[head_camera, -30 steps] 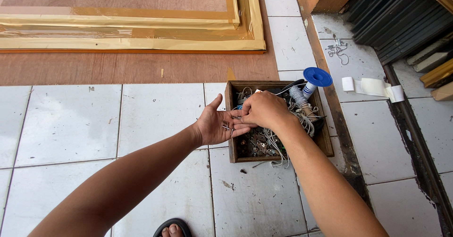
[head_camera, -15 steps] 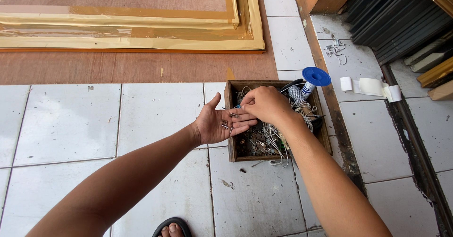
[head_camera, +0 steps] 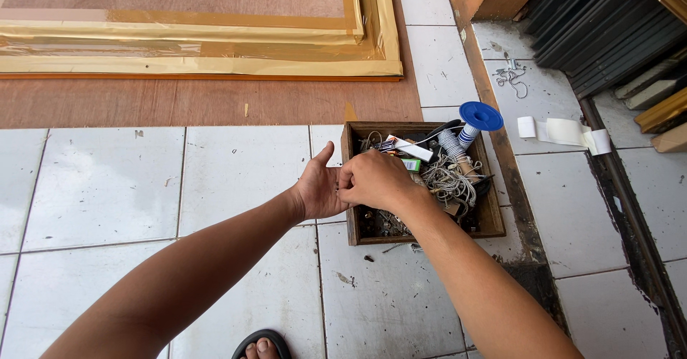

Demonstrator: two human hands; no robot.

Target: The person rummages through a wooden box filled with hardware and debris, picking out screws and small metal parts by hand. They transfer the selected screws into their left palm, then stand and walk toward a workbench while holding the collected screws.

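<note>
My left hand point(head_camera: 320, 187) is held palm up and cupped at the left edge of a small dark wooden box point(head_camera: 351, 224) on the tiled floor. My right hand point(head_camera: 376, 180) reaches across the box, its curled fingertips pressed into the left palm and covering it. What lies in the palm is hidden now. The box holds a tangle of white string point(head_camera: 447, 182), a blue-topped spool point(head_camera: 479, 116) and several small metal bits.
A gold-wrapped frame point(head_camera: 215, 64) lies on a brown board point(head_camera: 179, 103) at the top. A white strip of tape point(head_camera: 565, 131) and a small chain point(head_camera: 509, 75) lie right of the box. Dark mouldings point(head_camera: 601, 37) are stacked top right. My sandalled foot point(head_camera: 261, 345) shows below.
My right hand has closed further over the left palm, hiding the small dark bits that showed there before. Both hands have shifted slightly towards the box's left edge.
</note>
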